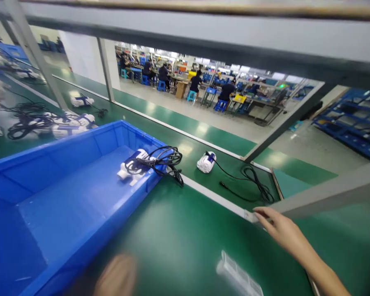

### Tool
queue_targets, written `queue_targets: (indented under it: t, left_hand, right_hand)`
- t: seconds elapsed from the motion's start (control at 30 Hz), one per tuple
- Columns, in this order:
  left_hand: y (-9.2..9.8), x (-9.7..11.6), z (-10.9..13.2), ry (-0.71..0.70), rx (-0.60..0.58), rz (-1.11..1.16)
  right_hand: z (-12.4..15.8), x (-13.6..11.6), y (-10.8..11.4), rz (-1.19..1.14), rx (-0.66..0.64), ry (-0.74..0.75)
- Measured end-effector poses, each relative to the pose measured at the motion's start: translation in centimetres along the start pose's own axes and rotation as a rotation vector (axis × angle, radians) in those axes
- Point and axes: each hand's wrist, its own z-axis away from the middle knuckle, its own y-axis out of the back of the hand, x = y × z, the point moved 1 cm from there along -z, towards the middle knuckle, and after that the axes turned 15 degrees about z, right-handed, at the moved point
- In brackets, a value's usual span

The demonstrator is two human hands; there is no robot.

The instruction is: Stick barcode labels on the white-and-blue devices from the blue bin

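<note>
Green bench top (179, 238) under both your hands — right hand (283, 232) open, fingertips at the white strip (216, 197), holding nothing; left hand (117, 277) too blurred to tell.

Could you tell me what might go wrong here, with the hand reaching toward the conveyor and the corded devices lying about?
1. The right hand reaches toward the loose black cord of the white device on the belt; it could snag.
2. The cord bundle of the device in the blue bin hangs over the rim and might catch.
3. The left hand is blurred near a clear plastic piece, which could be knocked.
</note>
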Motion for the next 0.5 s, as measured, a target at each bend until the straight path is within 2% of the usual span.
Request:
queue_targets:
  t: [0.1, 0.2, 0.37, 0.5]
  left_hand:
    - [0.1, 0.3, 0.2, -0.021, -0.071, -0.058]
    - [0.0, 0.6, 0.2, 0.03, -0.116, -0.053]
    - [0.0, 0.6, 0.6, 0.104, -0.159, 0.005]
    - [0.0, 1.3, -0.3, 0.199, -0.141, 0.077]
  right_hand:
    - [5.4, -2.2, -2.7, -0.113, -0.156, 0.041]
    - [9.1, -4.3, -5.0, -0.166, -0.239, 0.054]
    - [12.4, -6.6, -8.7, -0.178, -0.222, -0.005]
    - [13.3, -7.1, -10.0, -0.21, -0.194, -0.022]
